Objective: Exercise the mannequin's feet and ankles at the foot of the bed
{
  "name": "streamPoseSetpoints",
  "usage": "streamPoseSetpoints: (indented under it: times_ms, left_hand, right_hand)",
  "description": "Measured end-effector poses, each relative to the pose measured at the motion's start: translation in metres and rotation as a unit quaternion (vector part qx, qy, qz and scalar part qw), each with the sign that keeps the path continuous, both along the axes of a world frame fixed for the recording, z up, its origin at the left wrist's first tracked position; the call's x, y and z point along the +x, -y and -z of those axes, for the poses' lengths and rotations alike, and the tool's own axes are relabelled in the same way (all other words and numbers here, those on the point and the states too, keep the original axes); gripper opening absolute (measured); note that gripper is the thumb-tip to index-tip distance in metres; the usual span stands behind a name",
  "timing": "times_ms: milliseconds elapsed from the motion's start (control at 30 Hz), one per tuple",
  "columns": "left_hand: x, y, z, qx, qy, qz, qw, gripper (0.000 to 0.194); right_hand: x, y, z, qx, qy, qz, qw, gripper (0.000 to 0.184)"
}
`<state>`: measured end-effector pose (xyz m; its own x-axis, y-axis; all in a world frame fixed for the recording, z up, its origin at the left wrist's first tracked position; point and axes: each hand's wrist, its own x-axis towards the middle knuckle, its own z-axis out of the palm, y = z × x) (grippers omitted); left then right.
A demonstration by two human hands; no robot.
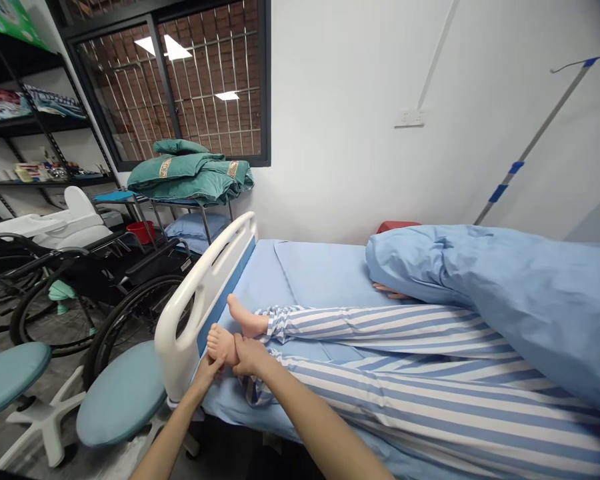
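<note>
A figure in blue-and-white striped trousers (405,393) lies on the bed; whether it is a person or a manikin I cannot tell for sure. My left hand (210,368) grips the near foot (221,343) from below, by the sole and toes. Wrapped over the same foot near the ankle is my right hand (250,356). The far foot (247,319) rests beside it on the sheet, toes up, touched by neither hand. Bunched trouser cuffs surround both ankles. My fingers partly hide the near heel.
The white footboard (177,313) stands just beyond the feet. A folded blue quilt (485,280) covers the upper body, with a hand (391,291) showing beneath. Left are round stools (123,393), a wheelchair (105,267) and shelves (30,123). An IV pole (535,137) leans right.
</note>
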<state>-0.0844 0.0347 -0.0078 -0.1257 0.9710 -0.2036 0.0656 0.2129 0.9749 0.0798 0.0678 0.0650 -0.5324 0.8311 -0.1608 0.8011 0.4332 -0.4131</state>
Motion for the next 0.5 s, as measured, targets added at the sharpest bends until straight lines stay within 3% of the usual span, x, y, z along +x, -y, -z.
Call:
streamPoseSetpoints:
  times_ms: [100, 200, 333, 500]
  left_hand:
    - [0.005, -0.004, -0.009, 0.01, -0.06, -0.044, 0.997, 0.053]
    - [0.01, -0.008, -0.008, 0.007, 0.039, -0.086, 0.996, 0.054]
    - [0.016, -0.015, 0.007, 0.002, 0.178, -0.113, 0.977, 0.049]
    - [0.015, -0.024, 0.024, 0.019, 0.23, -0.115, 0.966, 0.031]
  right_hand:
    - [-0.002, -0.001, 0.011, -0.017, -0.015, 0.025, 0.999, 0.063]
    - [-0.001, 0.001, 0.022, -0.013, -0.059, 0.05, 0.997, 0.061]
    - [0.0, 0.002, 0.031, 0.0, -0.075, 0.058, 0.995, 0.061]
    - [-0.004, 0.0, 0.035, 0.011, -0.045, 0.076, 0.996, 0.063]
